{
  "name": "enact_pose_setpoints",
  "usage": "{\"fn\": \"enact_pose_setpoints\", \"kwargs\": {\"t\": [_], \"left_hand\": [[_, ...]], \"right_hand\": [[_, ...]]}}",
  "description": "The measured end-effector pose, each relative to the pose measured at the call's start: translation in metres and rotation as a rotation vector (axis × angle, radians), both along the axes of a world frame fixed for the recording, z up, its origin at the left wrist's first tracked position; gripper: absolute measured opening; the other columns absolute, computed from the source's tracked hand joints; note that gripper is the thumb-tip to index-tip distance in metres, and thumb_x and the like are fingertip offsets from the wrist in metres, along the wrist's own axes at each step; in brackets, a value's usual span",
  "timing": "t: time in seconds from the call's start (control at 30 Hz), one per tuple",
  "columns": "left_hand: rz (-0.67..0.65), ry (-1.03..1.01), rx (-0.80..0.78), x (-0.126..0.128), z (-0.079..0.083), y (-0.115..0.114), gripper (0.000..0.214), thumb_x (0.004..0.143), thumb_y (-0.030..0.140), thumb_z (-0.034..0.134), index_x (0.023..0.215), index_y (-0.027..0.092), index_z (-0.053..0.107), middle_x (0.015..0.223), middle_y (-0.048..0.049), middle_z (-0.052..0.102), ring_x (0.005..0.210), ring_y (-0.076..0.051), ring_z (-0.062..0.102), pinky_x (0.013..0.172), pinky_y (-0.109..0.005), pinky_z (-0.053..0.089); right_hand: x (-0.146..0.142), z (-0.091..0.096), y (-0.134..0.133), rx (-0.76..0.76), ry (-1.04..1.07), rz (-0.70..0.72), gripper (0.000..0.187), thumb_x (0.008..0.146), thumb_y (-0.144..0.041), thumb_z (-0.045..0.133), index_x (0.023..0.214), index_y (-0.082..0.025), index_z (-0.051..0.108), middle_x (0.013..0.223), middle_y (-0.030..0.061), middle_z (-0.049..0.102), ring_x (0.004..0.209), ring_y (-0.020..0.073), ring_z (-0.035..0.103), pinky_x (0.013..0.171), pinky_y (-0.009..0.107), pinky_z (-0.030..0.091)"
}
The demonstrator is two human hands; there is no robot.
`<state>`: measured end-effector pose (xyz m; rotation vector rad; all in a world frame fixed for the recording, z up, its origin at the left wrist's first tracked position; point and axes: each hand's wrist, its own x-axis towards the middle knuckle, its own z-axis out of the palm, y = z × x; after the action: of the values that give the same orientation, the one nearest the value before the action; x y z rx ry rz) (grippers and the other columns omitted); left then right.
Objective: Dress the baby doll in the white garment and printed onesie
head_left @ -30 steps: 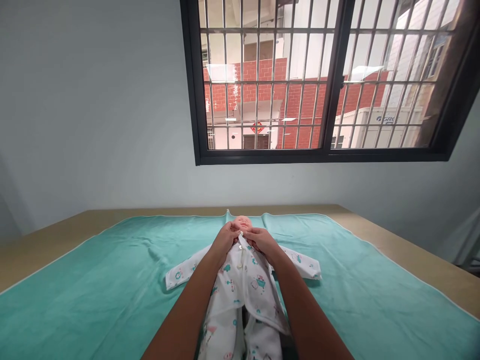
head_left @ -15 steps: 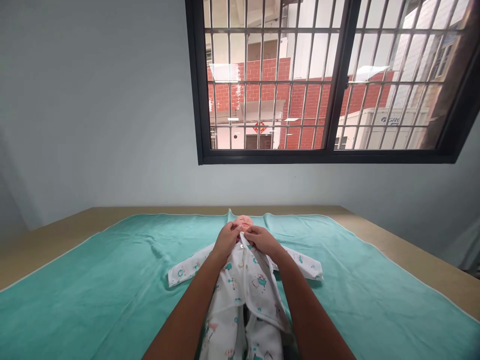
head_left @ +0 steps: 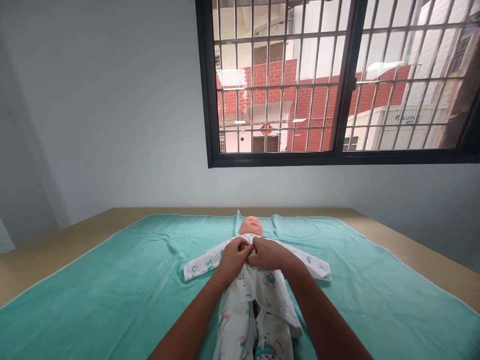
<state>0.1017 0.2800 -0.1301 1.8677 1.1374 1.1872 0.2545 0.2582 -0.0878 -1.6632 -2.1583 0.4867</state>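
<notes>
A baby doll (head_left: 251, 225) lies on its back on a teal blanket (head_left: 112, 285), head toward the wall. It wears a white printed romper (head_left: 258, 300) with the sleeves spread to both sides. My left hand (head_left: 233, 256) and my right hand (head_left: 269, 253) meet over the doll's chest, fingers curled and pinching the romper's front edges together. Lower down the romper's front gapes apart between my forearms.
The blanket covers a tan table (head_left: 412, 250) that runs up to a pale wall. Above is a black-framed barred window (head_left: 337, 80) with brick buildings outside. Bare table edge shows on the left and right of the blanket.
Both hands moved down from the doll's neck to its chest, still pinching the romper front. The doll's face is now uncovered. The view shifted slightly left.
</notes>
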Motion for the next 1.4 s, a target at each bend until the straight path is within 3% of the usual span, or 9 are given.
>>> {"fn": "enact_pose_setpoints", "kwargs": {"t": [0.2,0.43,0.63,0.83,1.17,1.4], "left_hand": [[-0.090,-0.075,-0.078,-0.002,0.000,-0.001,0.025,0.076,0.041,0.063,0.072,0.016,0.063,0.072,0.0009,0.059,0.071,-0.014,0.051,0.066,-0.025,0.037],[-0.099,-0.146,-0.226,-0.004,0.009,-0.006,0.028,0.081,0.044,0.055,0.077,0.016,0.059,0.056,0.0072,0.044,0.046,-0.006,0.033,0.048,-0.021,0.028],[-0.107,-0.161,-0.257,-0.002,0.025,-0.016,0.026,0.079,0.042,0.060,0.072,0.017,0.059,0.059,0.0053,0.050,0.046,-0.005,0.037,0.043,-0.019,0.023],[-0.140,-0.197,-0.390,0.000,0.032,-0.021,0.026,0.077,0.043,0.061,0.073,0.017,0.057,0.059,0.0050,0.051,0.046,-0.006,0.037,0.042,-0.019,0.020],[-0.164,-0.180,-0.342,0.003,0.028,-0.020,0.022,0.078,0.040,0.061,0.076,0.018,0.055,0.061,0.0059,0.058,0.045,-0.005,0.036,0.045,-0.020,0.025],[-0.180,-0.156,-0.309,0.003,0.024,-0.019,0.021,0.078,0.038,0.061,0.075,0.018,0.055,0.063,0.0050,0.058,0.047,-0.006,0.037,0.046,-0.020,0.026]], "right_hand": [[0.005,-0.030,-0.011,0.203,0.207,-0.081,0.011,0.072,-0.027,0.055,0.071,-0.021,0.046,0.072,-0.0014,0.056,0.065,0.0135,0.045,0.057,0.026,0.029],[0.012,-0.034,-0.005,0.098,0.595,-0.061,0.009,0.071,-0.024,0.057,0.065,-0.018,0.056,0.065,-0.0026,0.054,0.064,0.0121,0.044,0.060,0.026,0.030],[0.011,-0.036,-0.003,-0.099,0.862,-0.043,0.019,0.078,-0.036,0.053,0.072,-0.018,0.055,0.056,-0.0036,0.051,0.050,0.0088,0.040,0.049,0.023,0.028],[0.010,-0.041,-0.004,-0.146,1.069,-0.032,0.019,0.075,-0.035,0.062,0.073,-0.016,0.059,0.056,-0.0044,0.051,0.050,0.0066,0.039,0.047,0.021,0.024],[0.017,-0.047,-0.003,-0.170,1.119,0.024,0.024,0.076,-0.037,0.064,0.071,-0.014,0.064,0.067,0.0019,0.064,0.054,0.0074,0.046,0.050,0.021,0.029],[0.020,-0.043,-0.006,-0.188,1.094,0.056,0.026,0.075,-0.039,0.063,0.071,-0.014,0.066,0.069,0.0040,0.066,0.055,0.0083,0.046,0.051,0.022,0.033]]}}
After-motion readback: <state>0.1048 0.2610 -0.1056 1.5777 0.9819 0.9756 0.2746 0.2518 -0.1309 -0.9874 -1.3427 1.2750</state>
